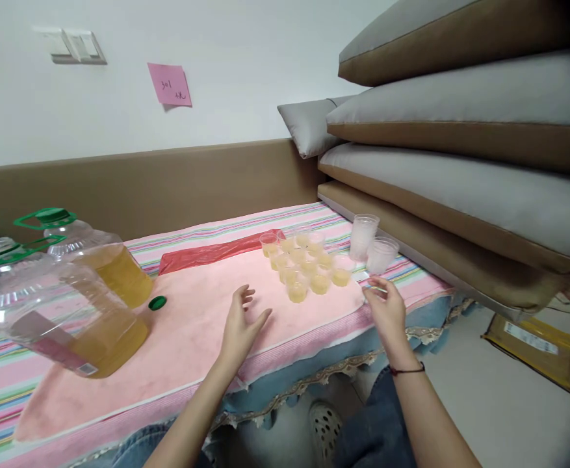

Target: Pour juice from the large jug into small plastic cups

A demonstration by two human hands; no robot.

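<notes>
1. Jeans (372, 426) and bare forearms (194, 409) are filling the space nearest the camera, just behind the two hands.
2. The left hand (244, 325) is hovering over the pink cloth (187, 351), thumb and fingers spreading apart, gripping nothing.
3. The right hand (387, 305) is hanging well apart from it, near the cloth's right end, thumb and fingers curling towards each other; whether they are pinching anything, I cannot tell.
4. Clear cups (308, 265) of pale yellow drink are standing in a tight cluster beyond the hands and between them, touching neither.
5. Two cup stacks (364, 237) are standing just beyond the right hand.
6. Left of the left hand, two big bottles are standing: the nearer bottle (70, 318) is showing an uncapped mouth, the farther bottle (119, 266) is wearing its cap. A loose green cap (157, 303) is lying between them and that hand.
7. By my judgement, the hands are tending the grouping of the poured cups.
8. Any move on those cups would be calling for a light, level grip, since crowded thin walls could be tipping or spilling.
</notes>
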